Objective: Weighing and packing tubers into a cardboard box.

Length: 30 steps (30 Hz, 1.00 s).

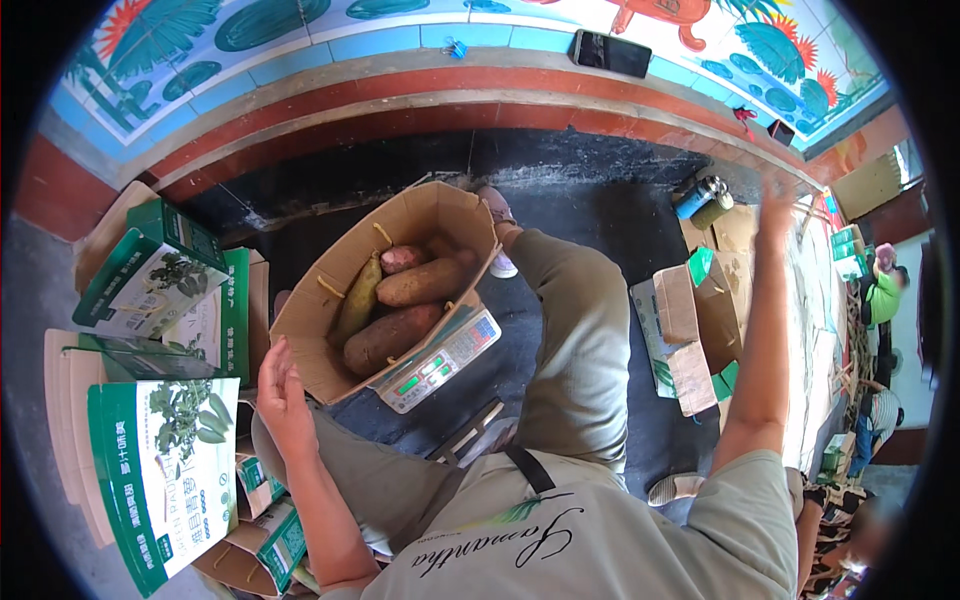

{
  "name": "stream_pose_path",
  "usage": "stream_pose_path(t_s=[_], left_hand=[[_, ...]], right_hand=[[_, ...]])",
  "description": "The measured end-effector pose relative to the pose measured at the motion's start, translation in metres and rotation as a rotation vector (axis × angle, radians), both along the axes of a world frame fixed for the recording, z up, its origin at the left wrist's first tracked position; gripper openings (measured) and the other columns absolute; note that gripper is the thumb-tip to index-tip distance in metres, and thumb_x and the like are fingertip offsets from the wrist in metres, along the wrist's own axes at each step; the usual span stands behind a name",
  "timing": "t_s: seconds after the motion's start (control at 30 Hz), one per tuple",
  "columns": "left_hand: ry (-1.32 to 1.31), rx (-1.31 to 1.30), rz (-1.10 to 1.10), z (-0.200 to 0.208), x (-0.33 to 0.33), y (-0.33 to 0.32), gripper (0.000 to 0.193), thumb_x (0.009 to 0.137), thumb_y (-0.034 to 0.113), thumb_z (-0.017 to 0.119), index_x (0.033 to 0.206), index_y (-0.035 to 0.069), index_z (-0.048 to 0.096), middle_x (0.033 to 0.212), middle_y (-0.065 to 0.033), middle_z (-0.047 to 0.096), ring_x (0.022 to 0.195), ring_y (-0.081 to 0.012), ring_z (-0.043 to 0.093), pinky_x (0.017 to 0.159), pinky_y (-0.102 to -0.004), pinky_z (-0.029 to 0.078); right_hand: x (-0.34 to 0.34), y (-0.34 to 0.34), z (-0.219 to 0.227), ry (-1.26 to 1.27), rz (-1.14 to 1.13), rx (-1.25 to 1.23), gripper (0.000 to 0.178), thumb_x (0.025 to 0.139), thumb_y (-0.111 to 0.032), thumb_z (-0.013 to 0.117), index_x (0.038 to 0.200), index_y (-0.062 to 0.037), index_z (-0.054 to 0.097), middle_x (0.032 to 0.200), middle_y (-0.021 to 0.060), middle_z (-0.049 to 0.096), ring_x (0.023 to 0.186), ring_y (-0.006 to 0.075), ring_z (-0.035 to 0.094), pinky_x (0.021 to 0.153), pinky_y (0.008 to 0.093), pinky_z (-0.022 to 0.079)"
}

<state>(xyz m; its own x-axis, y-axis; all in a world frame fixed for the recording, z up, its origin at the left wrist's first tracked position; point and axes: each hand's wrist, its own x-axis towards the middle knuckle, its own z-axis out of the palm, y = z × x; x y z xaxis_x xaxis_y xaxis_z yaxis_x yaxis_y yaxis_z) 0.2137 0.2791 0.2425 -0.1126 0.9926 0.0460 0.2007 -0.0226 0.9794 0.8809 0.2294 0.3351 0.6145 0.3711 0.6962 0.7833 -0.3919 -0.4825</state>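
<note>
An open cardboard box (335, 258) stands on a digital scale (445, 368) with lit green displays, in front of me. Inside lie a long green radish (358, 308) and several thick brownish-red roots (392, 340). Yellow cord handles show on the box walls. My left hand (285, 405) is beside the box's near left corner, fingers extended and nothing visible in them; whether it touches the cardboard I cannot tell. Far out to the right, my right hand (776, 208) is raised past some flattened cardboard, its fingers smeared by motion.
Green and white cartons (165, 470) crowd the left side. On the right lies an open carton (685, 330), with metal flasks (705, 198) beyond it. A dark phone (612, 54) rests on the wall ledge. Other people (885, 295) are at the far right.
</note>
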Motion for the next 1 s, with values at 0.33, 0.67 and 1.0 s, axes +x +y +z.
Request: stream_pose_path(t_s=[0.33, 0.67, 1.0], left_hand=[[0.095, -0.021, 0.0, -0.004, 0.004, -0.002, 0.025, 0.088, 0.007, 0.049, 0.11, -0.001, 0.057, 0.12, -0.0137, 0.055, 0.109, -0.0186, 0.053, 0.093, -0.0281, 0.039], [0.319, 0.016, -0.014, -0.006, 0.005, 0.005, 0.023, 0.09, 0.012, 0.046, 0.105, 0.0, 0.059, 0.112, -0.0115, 0.06, 0.105, -0.0183, 0.055, 0.091, -0.0277, 0.04], [0.278, 0.067, 0.093, -0.011, 0.007, 0.0, 0.02, 0.09, 0.011, 0.049, 0.102, -0.001, 0.06, 0.106, -0.01, 0.062, 0.097, -0.0157, 0.057, 0.085, -0.0257, 0.043]], right_hand=[[-0.145, -0.046, -0.253, 0.741, 0.224, -0.774, 0.019, 0.078, -0.023, 0.059, 0.087, -0.0079, 0.067, 0.084, 0.014, 0.067, 0.083, 0.0276, 0.065, 0.073, 0.0371, 0.05], [0.013, -0.045, -0.142, 0.163, -0.011, -0.699, 0.022, 0.078, -0.017, 0.059, 0.098, -0.0082, 0.063, 0.096, 0.0184, 0.062, 0.094, 0.0352, 0.058, 0.081, 0.0425, 0.046], [0.088, -0.087, -0.032, -0.019, -0.239, -0.319, 0.035, 0.086, -0.031, 0.052, 0.105, -0.0033, 0.063, 0.1, 0.0168, 0.064, 0.096, 0.0306, 0.061, 0.083, 0.0377, 0.046]])
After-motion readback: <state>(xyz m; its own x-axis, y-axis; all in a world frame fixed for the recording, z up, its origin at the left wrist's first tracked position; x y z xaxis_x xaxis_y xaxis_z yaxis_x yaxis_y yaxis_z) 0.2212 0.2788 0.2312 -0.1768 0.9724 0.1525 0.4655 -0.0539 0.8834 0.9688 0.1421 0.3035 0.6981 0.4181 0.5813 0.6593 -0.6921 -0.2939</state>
